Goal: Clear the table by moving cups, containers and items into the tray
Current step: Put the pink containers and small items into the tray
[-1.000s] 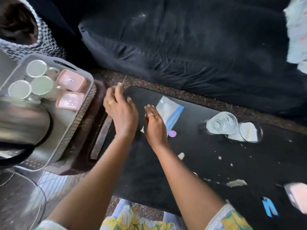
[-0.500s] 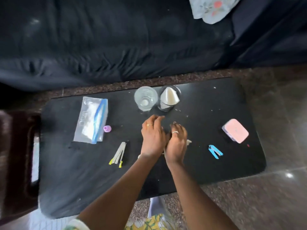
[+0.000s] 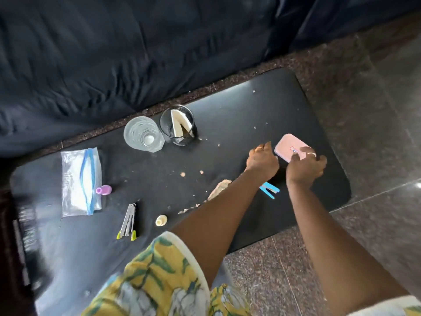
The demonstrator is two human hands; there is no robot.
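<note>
The pink lidded container (image 3: 287, 147), a flat rounded rectangle of smooth plastic with a small red-and-blue label on its lid, lies toward the right end of the glossy black table (image 3: 239, 106). Its long axis runs diagonally from far-left to near-right. The right hand (image 3: 305, 167) grasps its near-right end with fingers curled over the lid, while the left hand (image 3: 262, 160) sits just beside its left corner, fingers bent downward; whether they grip anything I cannot tell.
</note>
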